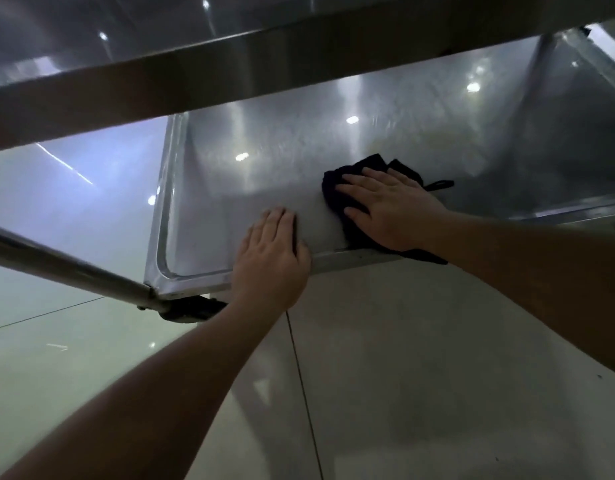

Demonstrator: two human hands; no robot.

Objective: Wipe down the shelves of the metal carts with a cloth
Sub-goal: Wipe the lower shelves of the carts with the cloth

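Observation:
A dark cloth (337, 192) lies bunched on the lower shelf (250, 188) of a stainless steel cart, near the shelf's front rim. My right hand (392, 209) lies flat on top of the cloth with its fingers straight, pressing it against the metal. My left hand (269, 254) rests palm down on the front rim of the same shelf, to the left of the cloth, fingers extended onto the shelf surface. A small loop of the cloth (441, 184) sticks out to the right of my right hand.
The cart's upper shelf (230, 64) overhangs the scene across the top. A round metal leg (63, 268) runs from the left to the shelf's front left corner, above a caster (192, 308). Glossy tiled floor (403, 375) lies below.

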